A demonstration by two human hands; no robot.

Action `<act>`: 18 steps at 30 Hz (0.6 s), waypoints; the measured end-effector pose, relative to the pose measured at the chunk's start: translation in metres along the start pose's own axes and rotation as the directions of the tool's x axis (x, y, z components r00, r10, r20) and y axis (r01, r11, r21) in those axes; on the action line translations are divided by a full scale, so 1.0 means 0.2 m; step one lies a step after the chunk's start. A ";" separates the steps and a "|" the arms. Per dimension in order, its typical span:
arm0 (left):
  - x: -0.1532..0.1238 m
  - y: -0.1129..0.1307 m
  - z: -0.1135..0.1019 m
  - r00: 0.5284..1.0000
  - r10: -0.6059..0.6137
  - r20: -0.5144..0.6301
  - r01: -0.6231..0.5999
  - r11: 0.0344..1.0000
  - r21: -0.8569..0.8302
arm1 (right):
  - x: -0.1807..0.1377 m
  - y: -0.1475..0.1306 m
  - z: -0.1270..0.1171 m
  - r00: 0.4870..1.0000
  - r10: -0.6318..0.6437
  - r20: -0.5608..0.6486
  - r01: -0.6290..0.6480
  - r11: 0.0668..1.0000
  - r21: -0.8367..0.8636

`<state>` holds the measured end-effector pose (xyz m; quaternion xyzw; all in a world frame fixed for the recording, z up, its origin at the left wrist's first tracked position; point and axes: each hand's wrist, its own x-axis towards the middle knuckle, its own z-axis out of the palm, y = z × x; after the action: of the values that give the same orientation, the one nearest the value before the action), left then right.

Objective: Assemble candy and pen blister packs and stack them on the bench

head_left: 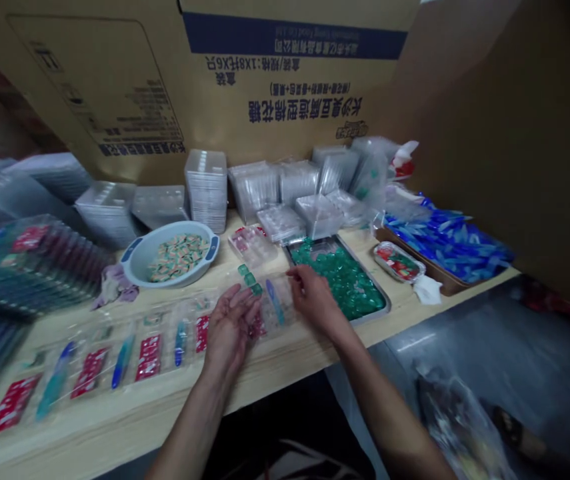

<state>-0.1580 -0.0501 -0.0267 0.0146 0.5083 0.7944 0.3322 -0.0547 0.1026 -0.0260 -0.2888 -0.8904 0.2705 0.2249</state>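
Clear pack (273, 305), long axis near-to-far, flat

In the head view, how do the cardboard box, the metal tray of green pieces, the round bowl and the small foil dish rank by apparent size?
1. cardboard box
2. metal tray and round bowl: they look nearly alike, so I do not rank them
3. small foil dish

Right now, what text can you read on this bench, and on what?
"1X8" and "X6": upside down on the cardboard box, among Chinese characters.
Larger Chinese line beneath: upside down, not surely readable.
Box's left panel print: too small.
Red packet labels: too blurred.
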 end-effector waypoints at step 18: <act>-0.02 0.02 0.07 0.994 -0.104 0.017 0.103 0.992 0.069 | -0.02 0.31 -0.11 0.982 0.166 0.087 -0.176 0.665 0.726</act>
<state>-0.1529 -0.0417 -0.0148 0.0079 0.5316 0.7581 0.3777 -0.0152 0.1495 -0.0488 -0.2555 -0.6790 0.6246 0.2892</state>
